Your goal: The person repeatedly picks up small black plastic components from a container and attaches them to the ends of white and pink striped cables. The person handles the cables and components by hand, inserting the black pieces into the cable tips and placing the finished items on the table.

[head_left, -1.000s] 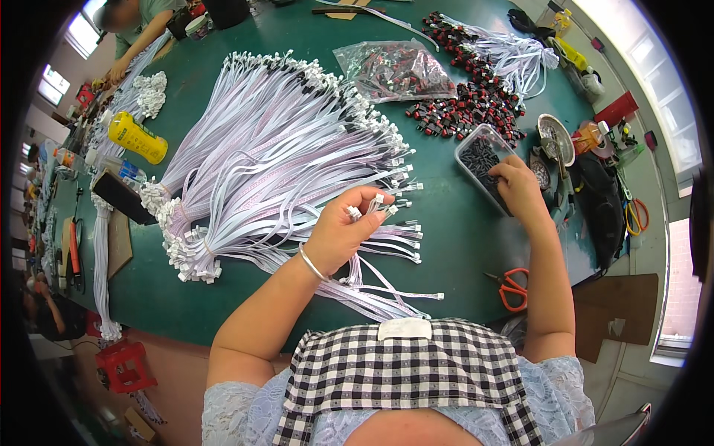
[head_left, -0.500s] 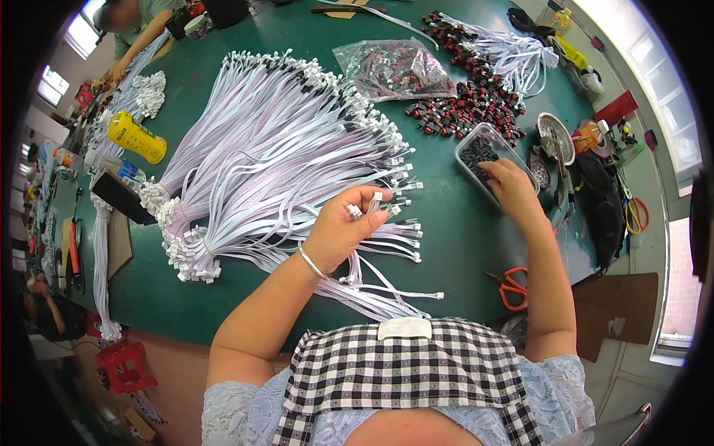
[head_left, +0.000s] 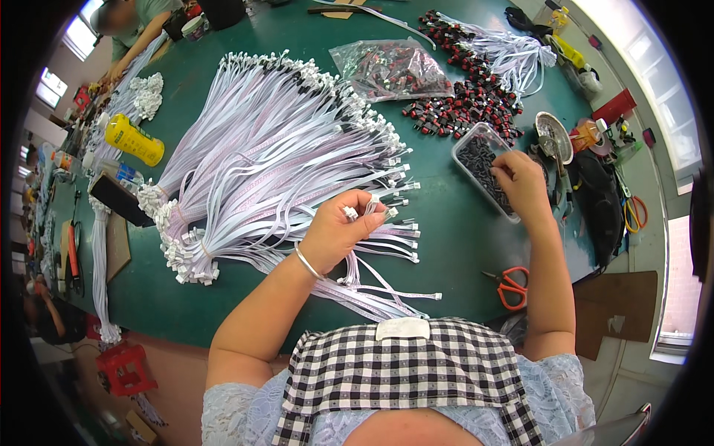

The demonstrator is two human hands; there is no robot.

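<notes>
I see the left hand (head_left: 338, 230) closed around the white connector ends of a few thin cables (head_left: 387, 245), near the middle of the green desk (head_left: 245, 44), a little toward its near edge. The right hand (head_left: 520, 178) dips into a clear plastic tray (head_left: 476, 160) toward the desk's right edge, fingers curled down among small dark parts; I cannot tell whether they have pinched one yet.

To do this well, I judge the left hand should keep one connector fanned clear of the others, so a single dark part can meet it squarely, and the right should pick one piece only, not a cluster.

The cables are flat, pale lilac ribbons, limp and smooth, each ending in a small white blocky plug. A big fan of them (head_left: 275, 149) spreads toward the far left corner. The tray is rigid and see-through, its contents matte black and grainy. Beyond it lies a pile of red-and-black pieces (head_left: 461, 104) and a crinkled clear bag (head_left: 390, 67). Orange-handled scissors (head_left: 509, 286) rest by the near right edge.
</notes>
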